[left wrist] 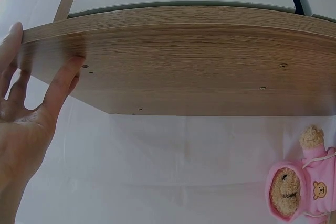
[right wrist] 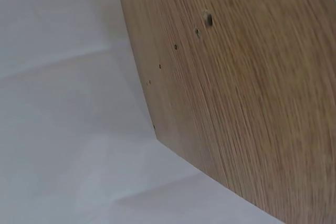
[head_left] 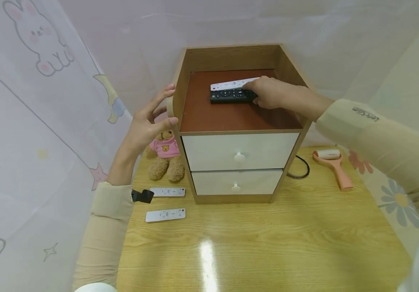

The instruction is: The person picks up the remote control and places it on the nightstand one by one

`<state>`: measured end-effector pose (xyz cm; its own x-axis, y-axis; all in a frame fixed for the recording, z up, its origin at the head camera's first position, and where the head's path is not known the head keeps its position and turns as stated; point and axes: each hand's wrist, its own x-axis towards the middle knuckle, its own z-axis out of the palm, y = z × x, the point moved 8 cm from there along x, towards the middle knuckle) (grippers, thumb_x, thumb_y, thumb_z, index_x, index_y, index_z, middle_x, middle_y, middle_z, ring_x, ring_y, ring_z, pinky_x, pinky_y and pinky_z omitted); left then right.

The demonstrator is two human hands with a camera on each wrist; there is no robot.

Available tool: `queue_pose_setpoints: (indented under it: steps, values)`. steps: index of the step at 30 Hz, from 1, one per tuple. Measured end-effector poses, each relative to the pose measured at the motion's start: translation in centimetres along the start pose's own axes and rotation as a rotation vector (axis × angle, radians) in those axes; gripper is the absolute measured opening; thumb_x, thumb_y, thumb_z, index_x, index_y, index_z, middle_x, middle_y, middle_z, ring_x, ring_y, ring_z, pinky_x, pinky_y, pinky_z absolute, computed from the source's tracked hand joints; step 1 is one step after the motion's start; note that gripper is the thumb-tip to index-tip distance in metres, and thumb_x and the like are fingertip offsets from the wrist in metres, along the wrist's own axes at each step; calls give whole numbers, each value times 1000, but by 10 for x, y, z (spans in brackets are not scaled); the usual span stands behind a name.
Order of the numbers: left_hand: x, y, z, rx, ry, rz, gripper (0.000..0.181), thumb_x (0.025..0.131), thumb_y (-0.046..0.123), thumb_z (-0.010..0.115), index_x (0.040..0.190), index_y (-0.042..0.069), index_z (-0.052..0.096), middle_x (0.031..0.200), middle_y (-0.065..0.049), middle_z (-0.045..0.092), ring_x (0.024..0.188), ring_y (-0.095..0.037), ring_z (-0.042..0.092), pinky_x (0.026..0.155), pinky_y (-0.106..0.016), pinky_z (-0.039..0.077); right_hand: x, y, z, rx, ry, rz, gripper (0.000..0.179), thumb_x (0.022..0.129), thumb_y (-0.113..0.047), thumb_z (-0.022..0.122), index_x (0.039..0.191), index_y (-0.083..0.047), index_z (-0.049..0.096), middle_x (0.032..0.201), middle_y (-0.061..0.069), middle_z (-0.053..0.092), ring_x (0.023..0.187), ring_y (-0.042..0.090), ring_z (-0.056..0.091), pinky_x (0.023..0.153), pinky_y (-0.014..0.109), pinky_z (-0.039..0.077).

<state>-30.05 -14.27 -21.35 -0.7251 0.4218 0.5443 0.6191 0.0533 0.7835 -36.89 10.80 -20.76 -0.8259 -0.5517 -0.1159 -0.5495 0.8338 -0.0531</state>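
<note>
In the head view my right hand (head_left: 269, 92) is over the brown top of a small wooden cabinet (head_left: 227, 117), gripping the right end of a black remote control (head_left: 227, 95). Right behind that lies a white remote control (head_left: 227, 84), its right end partly covered by the hand. My left hand (head_left: 145, 121) rests spread fingertips against the cabinet's left side panel (head_left: 178, 93). The left wrist view shows these fingers (left wrist: 63, 85) touching the wooden panel. In the right wrist view only the cabinet's outer side (right wrist: 236, 103) appears, without the hand.
Two white remotes, one behind (head_left: 167, 192) and one nearer (head_left: 165, 215), lie on the wooden table left of the cabinet. A teddy bear (head_left: 165, 156) in pink sits behind them. The cabinet has two white drawers (head_left: 217, 152). An orange lint roller (head_left: 335, 164) lies right.
</note>
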Motion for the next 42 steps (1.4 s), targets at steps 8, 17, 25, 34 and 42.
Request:
queue_pose_setpoints:
  steps: [8, 17, 25, 34, 42]
  values:
    - [-1, -1, 1, 24, -3, -7, 60, 88, -7, 64, 143, 5, 44, 155, -2, 32, 134, -27, 41, 96, -30, 49, -16, 1, -12, -9, 52, -8, 52, 97, -11, 55, 144, 3, 38, 140, 27, 46, 123, 41, 48, 103, 53, 39]
    - [2, 1, 4, 45, -10, -7, 61, 88, -6, 64, 144, 5, 43, 156, 0, 31, 133, -29, 42, 94, -28, 50, -102, 21, -53, 156, 453, -24, 49, 100, -18, 54, 143, 0, 41, 141, 25, 46, 131, 44, 40, 109, 55, 30]
    - [2, 4, 5, 43, -23, -3, 61, 89, -7, 62, 145, 4, 41, 156, 0, 30, 132, -30, 43, 90, -26, 52, -159, 65, -25, 335, 646, 27, 53, 98, -21, 58, 148, -20, 41, 151, 4, 39, 138, 21, 35, 111, 37, 35]
    - [-2, -2, 3, -4, -20, -80, 63, 92, -2, 60, 149, 14, 37, 158, 8, 25, 134, -36, 39, 90, -25, 52, -156, 83, 17, 626, 676, -85, 66, 95, 0, 57, 152, -21, 31, 156, 1, 29, 130, 12, 46, 98, 13, 41]
    - [-11, 0, 8, 5, 0, -100, 68, 95, -1, 56, 153, 20, 28, 159, 8, 20, 141, -32, 30, 110, -41, 36, -158, 76, 17, 706, 694, -176, 63, 91, 10, 58, 148, -7, 37, 156, 7, 30, 130, 11, 45, 96, 13, 43]
